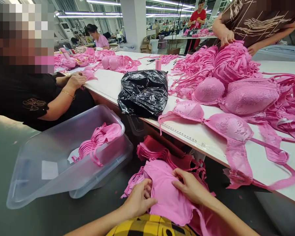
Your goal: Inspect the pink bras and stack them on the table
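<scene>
On my lap lies a pink bra cup (pixel 166 193), inner side up, on top of a stack of more pink garments. My left hand (pixel 139 198) grips its left edge with curled fingers. My right hand (pixel 189 186) pinches its upper right edge, thumb and fingers pressed on the fabric. A darker pink stack (pixel 154 149) sits just beyond, under the table edge.
A white table (pixel 211 139) with a printed ruler edge holds piles of pink bras (pixel 233 85) and a black plastic bag (pixel 144 93). A clear plastic bin (pixel 64 157) with pink bras stands at my left. A seated person (pixel 39 95) and a standing person (pixel 255 23) work nearby.
</scene>
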### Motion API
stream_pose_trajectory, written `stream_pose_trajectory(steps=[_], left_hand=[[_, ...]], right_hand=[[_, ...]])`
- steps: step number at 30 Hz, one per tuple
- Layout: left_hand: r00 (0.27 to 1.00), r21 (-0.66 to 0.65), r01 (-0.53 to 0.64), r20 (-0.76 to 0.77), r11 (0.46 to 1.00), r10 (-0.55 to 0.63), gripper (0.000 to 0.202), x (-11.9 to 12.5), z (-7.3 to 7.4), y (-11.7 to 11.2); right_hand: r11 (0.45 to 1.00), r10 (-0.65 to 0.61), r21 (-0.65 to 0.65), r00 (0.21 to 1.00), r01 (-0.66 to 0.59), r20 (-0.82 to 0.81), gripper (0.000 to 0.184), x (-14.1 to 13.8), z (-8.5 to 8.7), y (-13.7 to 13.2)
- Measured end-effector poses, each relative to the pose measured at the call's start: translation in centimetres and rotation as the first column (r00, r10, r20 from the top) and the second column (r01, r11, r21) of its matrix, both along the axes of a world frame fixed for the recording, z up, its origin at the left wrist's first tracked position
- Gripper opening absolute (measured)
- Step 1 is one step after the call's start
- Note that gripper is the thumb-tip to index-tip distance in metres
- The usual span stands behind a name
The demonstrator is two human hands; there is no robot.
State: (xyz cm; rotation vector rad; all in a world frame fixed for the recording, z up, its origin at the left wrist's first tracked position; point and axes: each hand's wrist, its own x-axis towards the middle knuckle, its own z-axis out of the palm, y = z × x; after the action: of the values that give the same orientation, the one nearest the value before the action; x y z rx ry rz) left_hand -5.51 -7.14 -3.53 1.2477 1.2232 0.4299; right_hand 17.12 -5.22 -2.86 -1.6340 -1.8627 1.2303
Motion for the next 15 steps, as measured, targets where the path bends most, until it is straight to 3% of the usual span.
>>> stream_pose_trajectory(steps=[3, 6, 8, 12, 15], left_hand=[[0.996, 0.217, -0.066, -0.038, 0.974, 0.076, 0.025, 0.5, 0.6, 0.8], [0.987, 0.462, -0.007, -0.139, 0.887, 0.080, 0.009, 0.7, 1.6, 1.7], [0.982, 0.549, 0.042, -0.175, 0.835, 0.066, 0.007, 0.8, 1.8, 2.1], [0.981, 0.545, 0.028, -0.174, 0.838, 0.081, 0.015, 0.7, 1.5, 2.0], [0.978, 0.474, -0.090, -0.122, 0.876, 0.167, 0.017, 0.6, 1.2, 1.7]], right_hand=[[0.990, -0.134, -0.071, 0.976, 0.124, -0.174, 0.016, 0.1, 0.0, -0.4], [0.974, -0.222, -0.117, 0.911, 0.193, -0.348, 0.024, -0.3, -0.1, -1.1], [0.969, -0.248, -0.100, 0.883, 0.227, -0.399, 0.027, -0.8, -0.2, -1.5], [0.969, -0.226, 0.017, 0.918, 0.245, -0.325, 0.022, -1.1, -0.4, -2.0], [0.977, -0.187, 0.042, 0.933, 0.210, -0.307, 0.028, -1.2, -0.7, -2.2]])
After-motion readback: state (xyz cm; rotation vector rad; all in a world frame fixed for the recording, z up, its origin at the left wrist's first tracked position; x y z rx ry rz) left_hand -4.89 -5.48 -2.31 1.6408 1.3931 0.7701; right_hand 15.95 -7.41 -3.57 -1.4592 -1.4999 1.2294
